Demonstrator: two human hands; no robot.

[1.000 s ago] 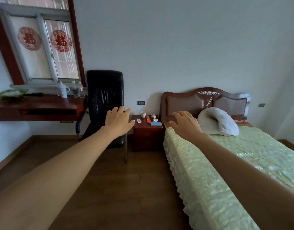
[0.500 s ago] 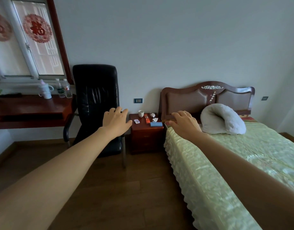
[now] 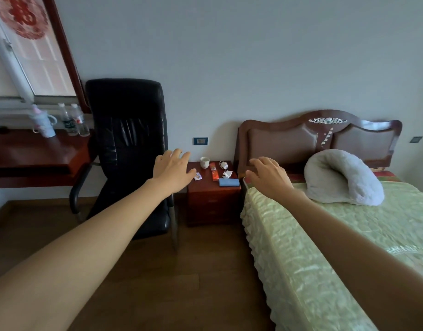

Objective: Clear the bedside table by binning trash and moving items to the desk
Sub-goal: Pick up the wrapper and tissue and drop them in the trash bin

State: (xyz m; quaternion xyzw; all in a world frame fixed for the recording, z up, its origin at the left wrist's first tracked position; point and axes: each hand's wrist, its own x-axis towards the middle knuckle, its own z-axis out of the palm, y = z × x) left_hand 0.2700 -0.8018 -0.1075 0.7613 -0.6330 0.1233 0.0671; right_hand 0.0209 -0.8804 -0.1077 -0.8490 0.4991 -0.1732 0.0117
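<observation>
The dark red bedside table (image 3: 213, 201) stands between a chair and the bed, some way ahead. On its top are a white cup (image 3: 204, 162), a red packet (image 3: 214, 172), a blue flat item (image 3: 229, 182), crumpled white paper (image 3: 227, 174), a small white object (image 3: 223, 165) and a small printed wrapper (image 3: 198, 176). My left hand (image 3: 173, 172) is stretched out, fingers apart, holding nothing, just left of the table in the picture. My right hand (image 3: 267, 177) is likewise open and empty, over the bed's near corner. The red-brown desk (image 3: 38, 154) is at the left.
A black office chair (image 3: 128, 149) stands between desk and bedside table. The desk holds a white mug (image 3: 44, 124) and two bottles (image 3: 73, 120). The bed (image 3: 337, 247) with green cover and a grey pillow (image 3: 342, 177) fills the right. Wooden floor (image 3: 158, 283) lies ahead.
The view has turned right and moved closer; the bedside table now looks larger and more central. Both hands stay outstretched and empty.
</observation>
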